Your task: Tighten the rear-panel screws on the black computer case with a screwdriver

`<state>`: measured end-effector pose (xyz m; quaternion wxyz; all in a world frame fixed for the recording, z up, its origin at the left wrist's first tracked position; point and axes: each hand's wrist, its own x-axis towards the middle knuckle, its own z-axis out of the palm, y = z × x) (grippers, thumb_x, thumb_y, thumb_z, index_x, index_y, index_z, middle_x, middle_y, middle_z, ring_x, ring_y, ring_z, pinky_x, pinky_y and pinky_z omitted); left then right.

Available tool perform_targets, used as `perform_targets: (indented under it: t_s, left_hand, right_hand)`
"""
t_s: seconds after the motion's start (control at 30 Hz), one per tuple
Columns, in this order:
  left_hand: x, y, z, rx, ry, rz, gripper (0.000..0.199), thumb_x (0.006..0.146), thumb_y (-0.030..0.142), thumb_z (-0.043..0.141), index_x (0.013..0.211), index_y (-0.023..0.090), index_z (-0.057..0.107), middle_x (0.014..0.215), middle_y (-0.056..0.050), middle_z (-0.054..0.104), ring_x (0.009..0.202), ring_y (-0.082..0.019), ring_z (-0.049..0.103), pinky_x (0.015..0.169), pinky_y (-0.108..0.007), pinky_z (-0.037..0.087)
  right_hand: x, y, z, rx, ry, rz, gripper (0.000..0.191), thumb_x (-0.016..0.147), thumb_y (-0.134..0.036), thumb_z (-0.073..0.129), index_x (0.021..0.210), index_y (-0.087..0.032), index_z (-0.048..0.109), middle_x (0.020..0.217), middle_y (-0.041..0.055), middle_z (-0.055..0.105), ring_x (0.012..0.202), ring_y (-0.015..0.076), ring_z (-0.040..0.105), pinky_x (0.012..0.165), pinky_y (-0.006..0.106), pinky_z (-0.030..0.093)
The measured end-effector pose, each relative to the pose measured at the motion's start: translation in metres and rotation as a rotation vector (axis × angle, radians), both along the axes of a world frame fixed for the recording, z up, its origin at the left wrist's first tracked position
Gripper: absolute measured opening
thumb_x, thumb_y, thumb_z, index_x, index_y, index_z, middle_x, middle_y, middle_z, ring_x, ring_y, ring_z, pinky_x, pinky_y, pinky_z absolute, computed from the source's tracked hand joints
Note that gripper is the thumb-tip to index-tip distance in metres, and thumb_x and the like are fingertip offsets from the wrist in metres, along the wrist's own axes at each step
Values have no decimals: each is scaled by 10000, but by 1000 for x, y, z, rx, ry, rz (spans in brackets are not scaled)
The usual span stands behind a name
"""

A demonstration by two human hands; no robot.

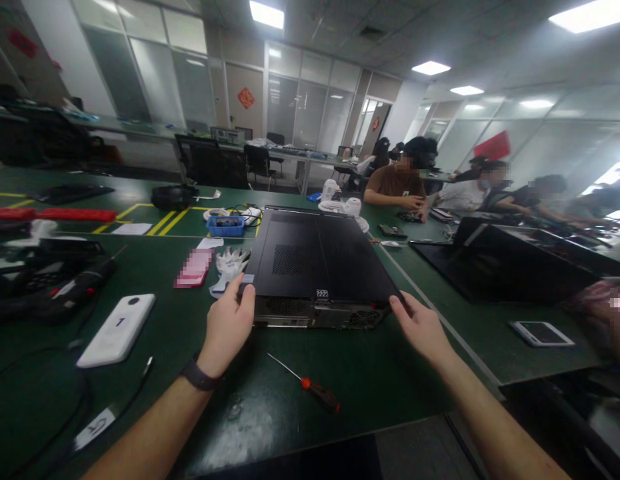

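Observation:
A black desktop computer case [310, 257] lies flat on the green table, its rear panel with ports and a round fan grille facing me. My left hand [229, 325] grips its near left corner, thumb on top and the other fingers mostly hidden along the side. At the near right corner my right hand [421, 327] holds the case the same way, its fingers partly out of sight. Between my forearms a screwdriver [306, 385] with a red and black handle lies on the table. White work gloves [231, 267] rest just left of the case.
To the left lie a white power bank [117, 330], a cable with a paper tag [95, 427] and a blue box [226, 225]. Behind the case stands a white fan [335, 200]. A phone [543, 333] and an open black case [520, 260] are at right. A co-worker [397, 183] sits across.

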<state>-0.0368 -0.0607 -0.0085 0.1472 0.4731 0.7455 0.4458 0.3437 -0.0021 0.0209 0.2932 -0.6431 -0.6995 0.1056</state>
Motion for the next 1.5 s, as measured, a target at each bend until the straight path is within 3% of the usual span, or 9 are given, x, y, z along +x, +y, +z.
perform_targets:
  t_s: [0.17,0.43,0.8,1.27,1.5]
  left_hand:
    - [1,-3,-3,35,-7,9,497,1000,461,440,1405,244,629,1241,-93,764,1162,-292,711,1023,-400,533]
    - [4,-7,2,39,5,34,460,1007,449,448,1374,265,656,1112,-62,790,1145,-278,712,1034,-391,525]
    - [4,-9,-1,86,-9,28,447,1008,453,454,1359,264,657,1234,-66,765,1145,-274,712,1025,-393,526]
    - [4,-10,-2,109,-14,36,454,1001,461,479,1355,241,660,1178,-80,783,1121,-268,726,1015,-381,528]
    - [5,-13,-1,118,-8,31,466,1006,474,473,1349,222,662,1183,-89,781,1117,-274,727,1021,-393,526]
  right_hand:
    - [1,2,-1,9,1,7,630,915,-715,446,1186,-226,736,715,30,731,527,209,603,583,347,505]
    - [1,3,-5,18,6,-20,695,907,-763,422,1199,-220,745,768,56,759,575,217,625,608,342,511]
    - [1,4,-5,32,2,-11,741,904,-789,420,1217,-200,742,823,70,771,595,207,624,648,342,525]
    - [2,3,-6,55,23,6,673,910,-734,489,1201,-188,756,747,54,755,549,199,595,614,340,500]
    - [2,4,-7,75,41,-11,700,892,-764,486,1194,-198,768,844,71,787,601,208,638,652,345,532]
